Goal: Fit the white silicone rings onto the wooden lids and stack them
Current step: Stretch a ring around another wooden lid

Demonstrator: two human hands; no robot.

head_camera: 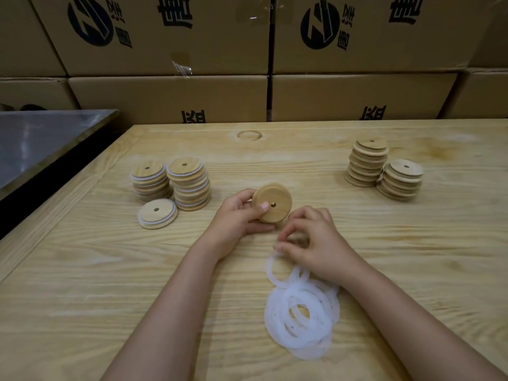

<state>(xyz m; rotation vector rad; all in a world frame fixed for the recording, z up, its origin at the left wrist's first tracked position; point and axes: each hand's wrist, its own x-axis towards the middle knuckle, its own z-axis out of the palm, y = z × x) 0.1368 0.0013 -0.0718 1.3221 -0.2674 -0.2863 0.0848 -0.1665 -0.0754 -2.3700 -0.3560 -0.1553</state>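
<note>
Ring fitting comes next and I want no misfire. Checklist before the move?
1. Grip: left hand holds wooden lid: ok.
2. Held lid shows no ring: ok.
3. One single ring in right hand: cannot tell; its fingers curl at the edge of the ring pile.
4. Pile stocked: ok.
5. Drop zone: ringed stacks upright at left, one ringed lid beside them: ok.
6. Supply: bare stacks at right: ok.
</note>
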